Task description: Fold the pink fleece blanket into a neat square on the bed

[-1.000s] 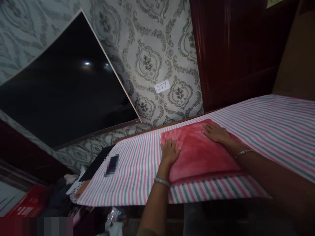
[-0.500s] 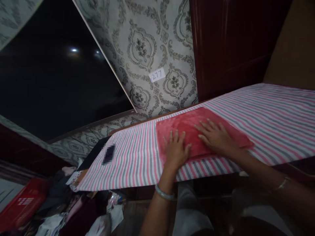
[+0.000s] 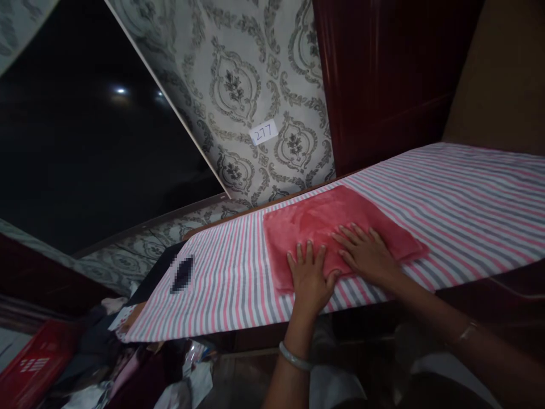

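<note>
A soft pinkish-red folded cloth (image 3: 315,218) with a plush look lies flat on a striped cover (image 3: 230,272) of pink, grey and white. My left hand (image 3: 310,278) rests on the cloth's near edge, palm down, its fingers spread. To its right, my right hand (image 3: 366,253) also lies palm down on the cloth with fingers apart. Neither hand grips anything. What is beneath the palms is hidden.
A dark blurred-out item (image 3: 182,274) lies on the cover's left part. Behind stand a patterned wall with a paper label (image 3: 263,132), a large dark screen (image 3: 97,125) and a dark red panel (image 3: 383,79). Below left are a red crate (image 3: 38,360) and piled clothes.
Both hands have slid over the cloth toward its near edge, closer to me. The whole view has shifted slightly. The cloth still lies flat.
</note>
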`<state>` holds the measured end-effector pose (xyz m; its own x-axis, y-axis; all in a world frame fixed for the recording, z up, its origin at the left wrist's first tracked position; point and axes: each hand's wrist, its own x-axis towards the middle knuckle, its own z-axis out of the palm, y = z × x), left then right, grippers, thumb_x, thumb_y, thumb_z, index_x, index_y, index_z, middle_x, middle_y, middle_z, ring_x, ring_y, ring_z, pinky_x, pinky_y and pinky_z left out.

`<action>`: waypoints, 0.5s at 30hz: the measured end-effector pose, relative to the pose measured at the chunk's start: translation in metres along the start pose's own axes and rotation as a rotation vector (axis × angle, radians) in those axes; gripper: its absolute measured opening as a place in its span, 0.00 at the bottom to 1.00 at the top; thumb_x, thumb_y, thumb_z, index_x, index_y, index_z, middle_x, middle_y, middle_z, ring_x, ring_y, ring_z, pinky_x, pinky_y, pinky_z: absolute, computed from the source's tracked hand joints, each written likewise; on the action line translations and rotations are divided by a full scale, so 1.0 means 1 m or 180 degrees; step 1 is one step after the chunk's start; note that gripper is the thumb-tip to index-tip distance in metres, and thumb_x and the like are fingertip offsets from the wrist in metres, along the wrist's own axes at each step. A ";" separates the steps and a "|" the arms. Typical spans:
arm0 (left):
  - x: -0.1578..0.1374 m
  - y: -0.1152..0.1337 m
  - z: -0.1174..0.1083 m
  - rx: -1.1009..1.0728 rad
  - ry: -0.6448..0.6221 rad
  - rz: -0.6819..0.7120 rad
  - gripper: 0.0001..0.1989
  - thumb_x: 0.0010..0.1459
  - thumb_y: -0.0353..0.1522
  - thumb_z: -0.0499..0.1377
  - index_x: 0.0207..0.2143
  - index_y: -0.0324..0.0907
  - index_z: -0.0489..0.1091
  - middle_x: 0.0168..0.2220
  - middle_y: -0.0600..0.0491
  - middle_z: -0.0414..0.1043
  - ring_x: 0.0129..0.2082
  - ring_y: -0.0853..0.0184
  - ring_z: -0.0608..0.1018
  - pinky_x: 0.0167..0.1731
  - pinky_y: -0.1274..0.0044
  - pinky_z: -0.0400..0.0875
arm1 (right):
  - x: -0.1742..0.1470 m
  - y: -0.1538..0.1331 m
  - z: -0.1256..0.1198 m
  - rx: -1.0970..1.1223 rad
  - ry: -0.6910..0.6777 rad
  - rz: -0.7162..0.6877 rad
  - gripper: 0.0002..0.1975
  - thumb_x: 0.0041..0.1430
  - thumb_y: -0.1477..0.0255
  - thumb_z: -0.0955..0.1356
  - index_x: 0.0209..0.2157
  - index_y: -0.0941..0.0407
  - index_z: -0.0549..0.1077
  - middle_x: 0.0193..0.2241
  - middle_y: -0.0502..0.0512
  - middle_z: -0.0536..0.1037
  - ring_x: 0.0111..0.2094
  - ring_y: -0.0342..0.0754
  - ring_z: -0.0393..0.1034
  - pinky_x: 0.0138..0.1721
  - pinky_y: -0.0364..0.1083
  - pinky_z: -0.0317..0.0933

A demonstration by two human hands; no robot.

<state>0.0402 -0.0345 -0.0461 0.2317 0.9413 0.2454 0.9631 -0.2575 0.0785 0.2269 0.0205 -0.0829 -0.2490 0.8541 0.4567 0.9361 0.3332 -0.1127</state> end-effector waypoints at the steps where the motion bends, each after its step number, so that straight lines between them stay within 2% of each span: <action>1: -0.003 -0.003 -0.001 -0.0012 0.0008 -0.0013 0.34 0.66 0.50 0.54 0.72 0.54 0.54 0.74 0.49 0.50 0.74 0.46 0.52 0.70 0.46 0.44 | -0.002 0.005 -0.001 -0.0037 0.0051 0.0030 0.28 0.71 0.62 0.55 0.65 0.50 0.69 0.68 0.55 0.63 0.70 0.61 0.52 0.67 0.66 0.45; 6: -0.032 -0.026 -0.001 0.0073 0.0155 -0.0301 0.31 0.66 0.41 0.56 0.70 0.47 0.59 0.73 0.44 0.54 0.73 0.51 0.55 0.72 0.51 0.41 | -0.022 0.036 -0.006 -0.0220 0.0271 0.0248 0.29 0.70 0.61 0.53 0.64 0.52 0.70 0.66 0.56 0.66 0.70 0.60 0.52 0.67 0.67 0.44; 9: -0.054 -0.042 0.004 -0.0017 0.0356 -0.0480 0.30 0.66 0.34 0.53 0.69 0.46 0.60 0.72 0.45 0.55 0.74 0.53 0.54 0.71 0.50 0.46 | -0.037 0.048 -0.005 -0.0154 0.0448 0.0402 0.30 0.71 0.60 0.52 0.64 0.53 0.70 0.67 0.55 0.65 0.70 0.61 0.50 0.66 0.66 0.48; 12: -0.071 -0.057 0.012 -0.0441 0.0598 -0.0494 0.29 0.66 0.31 0.50 0.69 0.47 0.61 0.72 0.47 0.56 0.74 0.56 0.54 0.69 0.54 0.54 | -0.050 0.057 -0.001 0.0068 0.0555 0.0506 0.31 0.71 0.59 0.52 0.66 0.54 0.68 0.68 0.56 0.62 0.71 0.61 0.49 0.65 0.63 0.54; 15: -0.079 -0.073 0.021 -0.1129 0.0964 -0.0707 0.27 0.68 0.36 0.49 0.68 0.48 0.62 0.73 0.49 0.53 0.74 0.59 0.54 0.69 0.59 0.56 | -0.059 0.064 0.001 0.0434 0.0615 0.0572 0.32 0.70 0.57 0.53 0.66 0.56 0.67 0.71 0.60 0.57 0.69 0.60 0.53 0.64 0.61 0.57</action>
<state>-0.0453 -0.0851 -0.0913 -0.0739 0.8899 0.4501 0.8666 -0.1660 0.4705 0.3014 -0.0079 -0.1176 -0.0180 0.8168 0.5766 0.9156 0.2452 -0.3186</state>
